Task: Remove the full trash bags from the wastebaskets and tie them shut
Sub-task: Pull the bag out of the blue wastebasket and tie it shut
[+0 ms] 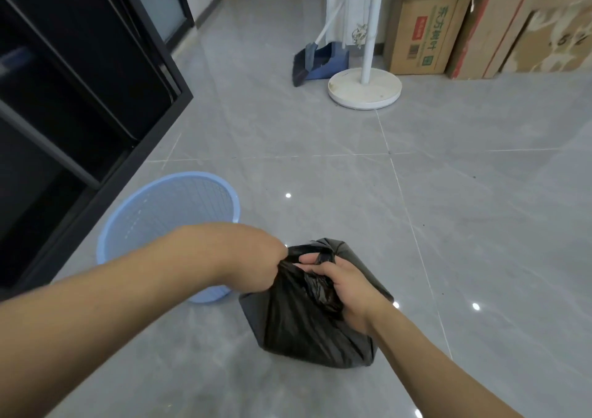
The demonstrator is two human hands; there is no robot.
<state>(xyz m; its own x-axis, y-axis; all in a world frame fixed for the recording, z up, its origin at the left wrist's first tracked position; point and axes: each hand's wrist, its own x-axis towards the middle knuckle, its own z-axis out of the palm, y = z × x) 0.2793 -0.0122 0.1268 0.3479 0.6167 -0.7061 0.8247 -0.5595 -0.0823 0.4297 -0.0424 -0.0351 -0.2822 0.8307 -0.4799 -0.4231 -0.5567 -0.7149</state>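
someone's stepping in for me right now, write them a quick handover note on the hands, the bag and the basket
Left hand: grips one gathered end of the bag's top, pulling it to the left.
Right hand: grips the other gathered end, fingers curled round the plastic.
Black bag: out of the basket, sitting on the floor just right of it, full.
Blue basket: upright on the floor beside the black cabinet, no liner in it.
Done: bag removed, top gathered.
Left: finish the knot; the view does not show whether it is tight yet. No other wastebasket is in view.
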